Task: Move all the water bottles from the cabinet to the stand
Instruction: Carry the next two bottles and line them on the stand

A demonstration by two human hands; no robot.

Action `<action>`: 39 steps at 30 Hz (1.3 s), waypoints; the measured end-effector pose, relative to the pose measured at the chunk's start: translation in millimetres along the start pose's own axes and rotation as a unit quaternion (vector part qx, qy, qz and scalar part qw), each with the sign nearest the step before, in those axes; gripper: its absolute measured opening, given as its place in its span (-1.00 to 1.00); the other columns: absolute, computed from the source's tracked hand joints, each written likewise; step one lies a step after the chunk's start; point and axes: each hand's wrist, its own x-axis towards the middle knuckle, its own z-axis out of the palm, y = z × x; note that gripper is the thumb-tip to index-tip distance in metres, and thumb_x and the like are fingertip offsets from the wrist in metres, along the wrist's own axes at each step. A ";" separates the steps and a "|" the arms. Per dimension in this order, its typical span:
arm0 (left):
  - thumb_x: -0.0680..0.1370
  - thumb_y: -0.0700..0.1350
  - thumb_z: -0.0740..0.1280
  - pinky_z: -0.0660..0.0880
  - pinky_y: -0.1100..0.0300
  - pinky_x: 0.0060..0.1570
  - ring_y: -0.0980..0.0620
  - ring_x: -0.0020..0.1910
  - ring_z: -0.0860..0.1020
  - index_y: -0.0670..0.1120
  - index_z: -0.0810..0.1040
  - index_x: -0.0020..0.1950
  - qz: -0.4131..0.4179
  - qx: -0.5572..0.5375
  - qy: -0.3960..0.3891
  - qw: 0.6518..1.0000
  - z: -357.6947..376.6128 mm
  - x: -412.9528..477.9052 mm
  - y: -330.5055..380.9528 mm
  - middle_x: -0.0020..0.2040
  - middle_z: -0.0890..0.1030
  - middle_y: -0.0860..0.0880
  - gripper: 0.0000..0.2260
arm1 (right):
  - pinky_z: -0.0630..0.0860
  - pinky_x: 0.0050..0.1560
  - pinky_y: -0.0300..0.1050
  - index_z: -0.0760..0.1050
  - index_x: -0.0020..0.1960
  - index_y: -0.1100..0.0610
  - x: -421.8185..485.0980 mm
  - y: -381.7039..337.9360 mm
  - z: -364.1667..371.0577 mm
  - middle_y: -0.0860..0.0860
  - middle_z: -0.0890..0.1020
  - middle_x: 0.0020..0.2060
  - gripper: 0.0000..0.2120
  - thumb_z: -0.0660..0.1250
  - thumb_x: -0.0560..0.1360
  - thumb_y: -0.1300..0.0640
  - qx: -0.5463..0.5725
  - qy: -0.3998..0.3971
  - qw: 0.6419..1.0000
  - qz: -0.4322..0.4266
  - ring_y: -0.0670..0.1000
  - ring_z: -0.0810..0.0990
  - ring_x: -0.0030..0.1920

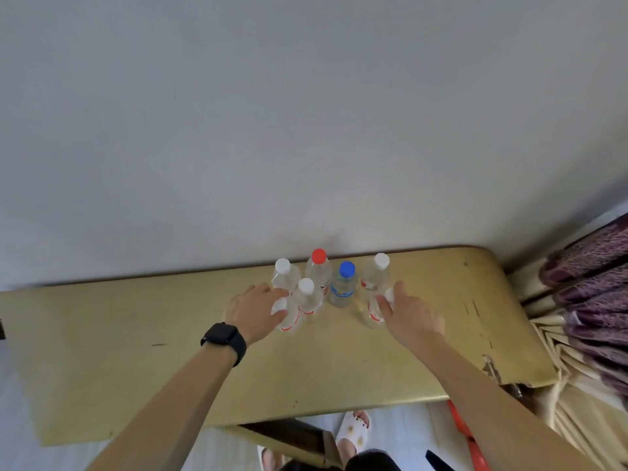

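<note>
Arms stretched fwd; L hand fingers grip front-left bottle; R hand grips front-right bottle.

**What the wearer has on**

On my feed, a black smartwatch with a broad black strap sits on the wrist behind the left hand, centre-left of the frame. Both forearms are bare down to the lower edge. At bottom centre I see a white perforated clog and a dark garment.
</note>
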 end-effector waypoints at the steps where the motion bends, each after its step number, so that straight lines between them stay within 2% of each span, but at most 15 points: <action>1: 0.59 0.14 0.20 0.40 0.13 -0.04 0.02 0.14 0.45 0.21 0.40 0.37 0.021 0.017 -0.001 1.000 0.9 2.6 -1.2 0.17 0.50 0.10 -0.66 | 0.37 -0.24 -0.04 0.20 0.20 0.01 -2.8 -1.3 1.7 0.07 0.63 -0.13 -0.55 -0.08 0.58 -0.32 -0.005 0.007 1.000 0.003 0.18 0.61 -0.12; 5: 0.59 0.16 0.18 0.40 0.11 -0.12 0.00 0.08 0.49 0.06 0.40 0.31 0.090 0.040 -0.007 0.995 3.5 7.7 -5.5 0.14 0.53 0.09 -0.67 | 0.35 -0.25 -0.04 0.32 0.11 0.06 -18.7 -5.5 4.5 0.08 0.63 -0.12 -0.52 -0.04 0.57 -0.33 -0.040 0.023 0.999 0.018 0.17 0.61 -0.10; 9: 0.57 0.20 0.18 0.27 0.14 -0.28 0.00 -0.11 0.47 0.10 0.34 0.21 0.131 0.009 -0.024 0.991 7.6 0.0 -15.9 -0.12 0.43 0.11 -0.72 | 0.40 -0.23 -0.04 0.38 0.06 0.08 -41.9 -9.4 9.1 0.10 0.64 -0.07 -0.52 0.02 0.57 -0.32 -0.023 0.019 0.998 0.057 0.16 0.59 -0.11; 12: 0.55 0.21 0.19 0.21 0.16 -0.38 0.01 -0.20 0.44 0.16 0.24 -0.02 0.134 -0.031 -0.033 0.990 10.2 -11.1 -30.0 -0.17 0.45 0.10 -0.81 | 0.47 -0.17 -0.01 0.39 0.08 0.10 -61.5 -16.2 17.2 0.15 0.65 -0.04 -0.50 0.03 0.57 -0.33 0.017 0.008 0.996 0.082 0.21 0.60 -0.06; 15: 0.53 0.22 0.21 0.22 0.14 -0.38 0.00 -0.24 0.41 0.11 0.23 -0.08 0.141 -0.045 -0.038 0.988 12.6 -21.0 -43.4 -0.22 0.45 0.10 -0.76 | 0.47 -0.15 -0.01 0.41 0.08 0.10 -80.7 -33.6 26.0 0.17 0.65 -0.03 -0.47 0.03 0.56 -0.35 0.032 -0.002 0.996 0.089 0.23 0.61 -0.02; 20: 0.54 0.26 0.20 0.25 0.12 -0.34 -0.01 -0.23 0.41 0.04 0.27 -0.07 0.180 0.005 -0.035 0.983 18.8 -34.8 -57.2 -0.23 0.45 0.09 -0.69 | 0.44 -0.20 -0.05 0.38 -0.01 0.05 -108.9 -75.5 38.5 0.10 0.63 -0.08 -0.50 0.06 0.53 -0.39 0.038 -0.013 0.995 0.091 0.18 0.61 -0.08; 23: 0.57 0.27 0.15 0.26 0.13 -0.34 -0.02 -0.24 0.42 0.01 0.34 0.02 0.207 0.055 -0.014 0.977 21.0 -41.6 -62.7 -0.19 0.48 0.05 -0.67 | 0.40 -0.23 -0.05 0.33 -0.05 0.03 -124.6 -95.0 47.9 0.09 0.64 -0.10 -0.53 0.06 0.52 -0.39 0.019 -0.007 0.997 0.080 0.17 0.61 -0.10; 25: 0.59 0.26 0.11 0.25 0.13 -0.35 -0.03 -0.26 0.43 0.01 0.37 0.12 0.230 0.080 0.016 0.970 25.6 -45.2 -65.4 -0.15 0.53 0.03 -0.65 | 0.40 -0.22 -0.04 0.36 0.07 0.05 -130.8 -104.7 53.3 0.10 0.65 -0.05 -0.53 0.04 0.55 -0.35 0.003 0.010 0.997 0.079 0.18 0.62 -0.07; 26: 0.60 0.24 0.09 0.24 0.14 -0.34 -0.05 -0.25 0.45 0.01 0.38 0.16 0.242 0.090 0.031 0.966 28.3 -47.3 -66.1 -0.12 0.54 0.01 -0.65 | 0.41 -0.21 -0.03 0.35 0.21 0.06 -132.1 -109.2 55.0 0.10 0.65 -0.01 -0.51 0.02 0.57 -0.31 -0.008 0.016 0.997 0.079 0.19 0.62 -0.04; 28: 0.61 0.20 0.09 0.26 0.15 -0.33 -0.09 -0.22 0.52 0.01 0.41 0.21 0.263 0.102 0.048 0.958 35.0 -52.1 -66.9 -0.10 0.57 -0.01 -0.66 | 0.41 -0.19 -0.01 0.20 0.44 0.08 -135.2 -117.8 57.8 0.10 0.62 0.04 -0.46 0.00 0.60 -0.23 -0.028 0.021 0.996 0.078 0.19 0.62 -0.02; 30: 0.61 0.15 0.13 0.32 0.15 -0.34 -0.12 -0.26 0.54 -0.01 0.49 0.20 0.286 0.109 0.067 0.950 43.1 -57.7 -67.4 -0.14 0.58 -0.04 -0.68 | 0.38 -0.21 -0.01 0.14 0.49 0.06 -140.0 -124.5 60.9 0.09 0.61 0.03 -0.46 -0.01 0.61 -0.21 -0.029 0.033 0.996 0.083 0.19 0.62 -0.04; 32: 0.61 0.13 0.11 0.32 0.14 -0.34 -0.12 -0.26 0.54 0.01 0.49 0.22 0.284 0.118 0.076 0.948 46.5 -62.6 -67.0 -0.12 0.58 -0.04 -0.68 | 0.34 -0.24 -0.02 0.14 0.48 0.04 -144.8 -129.8 62.7 0.08 0.61 0.03 -0.44 -0.02 0.60 -0.25 -0.026 0.046 0.994 0.095 0.20 0.62 -0.05; 35: 0.62 0.23 0.04 0.28 0.11 -0.26 -0.13 -0.14 0.56 0.09 0.35 0.30 0.256 0.121 0.071 0.956 51.1 -63.3 -69.0 0.00 0.56 -0.04 -0.65 | 0.35 -0.25 -0.03 0.21 0.34 0.01 -148.4 -134.5 64.1 0.06 0.61 -0.06 -0.43 -0.06 0.54 -0.38 -0.011 0.061 0.992 0.111 0.19 0.61 -0.09; 37: 0.61 0.29 0.03 0.29 0.12 -0.26 -0.11 -0.15 0.58 0.12 0.33 0.28 0.240 0.118 0.069 0.961 49.5 -62.6 -68.7 0.00 0.56 -0.02 -0.63 | 0.42 -0.28 -0.03 0.28 0.27 0.06 -144.4 -136.0 62.7 0.07 0.61 -0.16 -0.51 0.01 0.57 -0.30 0.009 0.072 0.990 0.124 0.19 0.60 -0.16; 39: 0.60 0.30 0.05 0.30 0.16 -0.29 -0.08 -0.21 0.58 0.13 0.36 0.24 0.232 0.096 0.056 0.966 46.0 -63.1 -66.5 -0.05 0.55 0.00 -0.65 | 0.40 -0.33 -0.05 0.30 0.28 0.12 -139.4 -137.9 59.0 0.07 0.57 -0.27 -0.58 0.09 0.58 -0.14 0.027 0.072 0.988 0.134 0.18 0.54 -0.26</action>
